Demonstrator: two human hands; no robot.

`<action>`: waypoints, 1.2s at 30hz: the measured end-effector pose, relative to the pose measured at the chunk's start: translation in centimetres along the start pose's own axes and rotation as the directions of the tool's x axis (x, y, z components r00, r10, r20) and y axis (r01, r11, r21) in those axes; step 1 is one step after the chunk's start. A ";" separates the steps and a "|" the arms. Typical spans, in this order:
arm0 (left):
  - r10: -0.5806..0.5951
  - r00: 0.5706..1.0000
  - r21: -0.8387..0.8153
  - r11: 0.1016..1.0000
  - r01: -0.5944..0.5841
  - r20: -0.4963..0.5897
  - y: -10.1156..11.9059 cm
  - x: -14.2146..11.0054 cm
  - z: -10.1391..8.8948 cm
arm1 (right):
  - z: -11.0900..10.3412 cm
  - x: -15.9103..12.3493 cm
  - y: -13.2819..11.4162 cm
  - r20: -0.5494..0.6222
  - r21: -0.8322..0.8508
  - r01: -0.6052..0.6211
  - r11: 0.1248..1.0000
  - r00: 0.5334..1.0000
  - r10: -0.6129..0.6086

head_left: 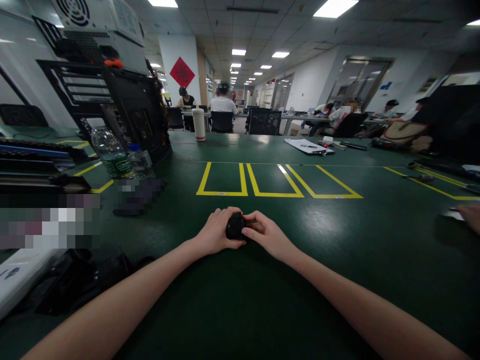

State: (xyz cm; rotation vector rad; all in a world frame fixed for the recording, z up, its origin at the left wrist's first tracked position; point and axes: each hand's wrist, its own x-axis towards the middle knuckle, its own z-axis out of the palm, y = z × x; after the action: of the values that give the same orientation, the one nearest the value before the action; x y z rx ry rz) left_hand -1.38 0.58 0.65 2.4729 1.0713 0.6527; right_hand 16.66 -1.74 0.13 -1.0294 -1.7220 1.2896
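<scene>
A small, glossy, rounded black object (pixel 235 227) is between my two hands, low over the green table; its exact kind is unclear. My left hand (pixel 217 231) is closed around it, with the thumb along the near side and fingers over the far side. From the right, my right hand (pixel 265 234) pinches its edge between thumb and fingers. The fingers cover part of the object. Yellow tape outlines (pixel 222 193) mark the table just beyond my hands.
Plastic bottles (pixel 108 152), a computer case (pixel 137 112) and black gear (pixel 90 280) stand or lie to my left. A white cup (pixel 199 125) and a clipboard (pixel 305 146) are farther back. At the right edge another person's hand (pixel 470 216) rests near a white item.
</scene>
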 end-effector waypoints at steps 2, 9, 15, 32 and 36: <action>-0.001 1.000 0.004 1.000 0.001 -0.016 -0.3 0.0 0.3 | 0.0 -0.1 0.0 0.013 0.009 0.025 1.000 1.000 -0.025; -0.012 1.000 -0.009 1.000 0.012 -0.017 -0.5 0.0 0.5 | 0.0 0.0 0.4 -0.012 0.038 0.042 0.998 0.999 -0.042; -0.001 1.000 -0.025 1.000 0.001 0.006 -0.1 -0.1 0.0 | 0.1 0.3 0.3 -0.025 -0.004 0.009 1.000 1.000 -0.009; 0.004 1.000 -0.016 1.000 -0.005 -0.028 -0.8 0.0 0.7 | 0.2 0.2 0.5 -0.045 0.015 0.024 1.000 0.999 -0.024; 0.003 0.999 -0.001 1.000 -0.003 -0.049 -1.0 0.1 1.1 | 0.0 0.0 0.1 0.011 0.034 0.008 0.999 1.000 -0.009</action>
State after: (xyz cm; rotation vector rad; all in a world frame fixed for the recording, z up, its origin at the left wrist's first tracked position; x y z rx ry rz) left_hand -1.33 1.18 -0.69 2.4702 1.0852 0.7183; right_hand 16.69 -1.77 0.05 -0.9962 -1.7052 1.3167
